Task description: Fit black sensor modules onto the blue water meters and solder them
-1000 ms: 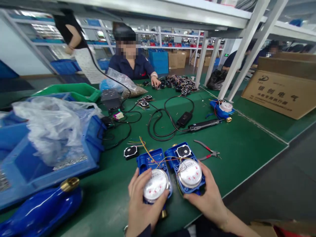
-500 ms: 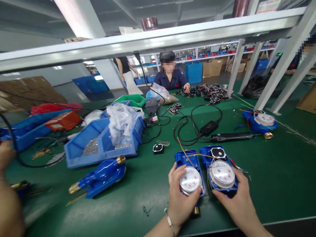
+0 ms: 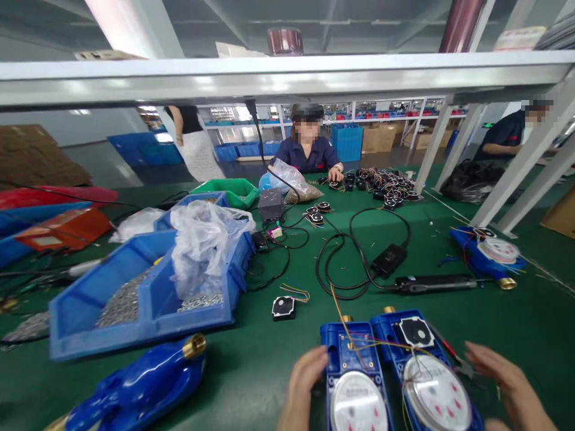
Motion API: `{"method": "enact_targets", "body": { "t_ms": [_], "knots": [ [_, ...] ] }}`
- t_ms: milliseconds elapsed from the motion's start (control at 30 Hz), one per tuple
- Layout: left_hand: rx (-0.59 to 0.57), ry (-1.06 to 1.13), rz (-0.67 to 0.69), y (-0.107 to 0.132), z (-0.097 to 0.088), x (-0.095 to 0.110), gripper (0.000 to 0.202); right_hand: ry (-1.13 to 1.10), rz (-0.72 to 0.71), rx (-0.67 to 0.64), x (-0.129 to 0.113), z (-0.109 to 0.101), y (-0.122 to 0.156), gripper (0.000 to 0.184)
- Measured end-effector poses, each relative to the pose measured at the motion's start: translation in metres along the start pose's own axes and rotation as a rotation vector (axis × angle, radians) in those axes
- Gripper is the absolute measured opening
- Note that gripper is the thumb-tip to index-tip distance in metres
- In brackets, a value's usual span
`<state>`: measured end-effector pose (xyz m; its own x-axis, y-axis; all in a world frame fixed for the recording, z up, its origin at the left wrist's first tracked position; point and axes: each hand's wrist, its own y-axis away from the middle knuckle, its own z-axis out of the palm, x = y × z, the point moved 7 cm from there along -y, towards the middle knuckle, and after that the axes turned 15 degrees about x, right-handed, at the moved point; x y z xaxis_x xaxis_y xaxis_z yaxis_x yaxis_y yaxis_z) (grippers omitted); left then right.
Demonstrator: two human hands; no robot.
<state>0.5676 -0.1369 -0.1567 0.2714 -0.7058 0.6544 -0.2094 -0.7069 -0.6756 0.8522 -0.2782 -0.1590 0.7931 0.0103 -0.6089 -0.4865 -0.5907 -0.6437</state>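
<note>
Two blue plastic water meters side by side on the green bench mat.
The left hand [image 3: 302,388] rested loosely against the left blue plastic white-dialled meter [image 3: 356,383]; the right hand [image 3: 512,389] hovered, fingers spread, beside the right blue white-dialled meter [image 3: 426,374], grasping nothing.

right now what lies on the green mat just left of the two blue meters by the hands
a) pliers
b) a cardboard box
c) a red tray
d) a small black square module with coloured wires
d: the small black square module, coloured wires trailing from it, lies left of the two blue meters.

Left hand [image 3: 303,389] and right hand [image 3: 510,383] low — fingers loosely curled, apart.
</note>
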Motion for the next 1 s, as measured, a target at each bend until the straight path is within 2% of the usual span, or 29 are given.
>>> {"method": "enact_targets", "body": {
  "t_ms": [67, 100, 167, 233, 333, 367, 433, 533, 633, 700, 867, 933, 1000],
  "knots": [
    [-0.023, -0.104, -0.096, -0.027, -0.015, -0.024, 0.046, 0.081, -0.107, -0.124, -0.027, 0.011, -0.051, 0.035],
    [-0.053, -0.219, -0.164, -0.040, -0.021, -0.042, 0.044, 0.067, -0.140, -0.218, -0.043, 0.029, -0.077, 0.026],
    [-0.039, -0.432, -0.215, -0.062, -0.033, -0.074, 0.055, 0.022, -0.262, -0.473, -0.077, 0.086, -0.114, 0.020],
    [-0.047, -0.523, -0.253, -0.072, -0.035, -0.102, 0.070, 0.041, -0.315, -0.585, -0.096, 0.150, -0.139, 0.016],
    [-0.071, -0.576, -0.297, -0.071, -0.027, -0.126, 0.082, 0.113, -0.313, -0.683, -0.095, 0.233, -0.149, 0.020],
    [-0.072, -0.584, -0.308, -0.068, -0.025, -0.128, 0.080, 0.126, -0.307, -0.698, -0.090, 0.251, -0.149, 0.022],
    [-0.068, -0.579, -0.326, -0.065, -0.022, -0.129, 0.068, 0.147, -0.294, -0.726, -0.077, 0.275, -0.146, 0.025],
    [-0.059, -0.519, -0.349, -0.065, -0.022, -0.128, 0.046, 0.170, -0.272, -0.778, -0.058, 0.289, -0.143, 0.022],
    [-0.065, -0.381, -0.362, -0.066, -0.023, -0.125, 0.043, 0.144, -0.258, -0.797, -0.061, 0.287, -0.143, 0.019],
    [-0.066, -0.271, -0.379, -0.065, -0.024, -0.120, 0.046, 0.056, -0.259, -0.789, -0.083, 0.277, -0.140, 0.016],
    [-0.029, -0.059, -0.377, -0.066, -0.033, -0.092, 0.055, -0.323, -0.241, -0.876, -0.168, 0.245, -0.118, 0.007],
    [0.007, -0.011, -0.344, -0.068, -0.039, -0.080, 0.057, -0.431, -0.209, -0.917, -0.187, 0.239, -0.109, 0.008],
    [0.053, 0.035, -0.304, -0.071, -0.046, -0.069, 0.053, -0.494, -0.170, -0.931, -0.194, 0.238, -0.104, 0.010]
  ]
}}
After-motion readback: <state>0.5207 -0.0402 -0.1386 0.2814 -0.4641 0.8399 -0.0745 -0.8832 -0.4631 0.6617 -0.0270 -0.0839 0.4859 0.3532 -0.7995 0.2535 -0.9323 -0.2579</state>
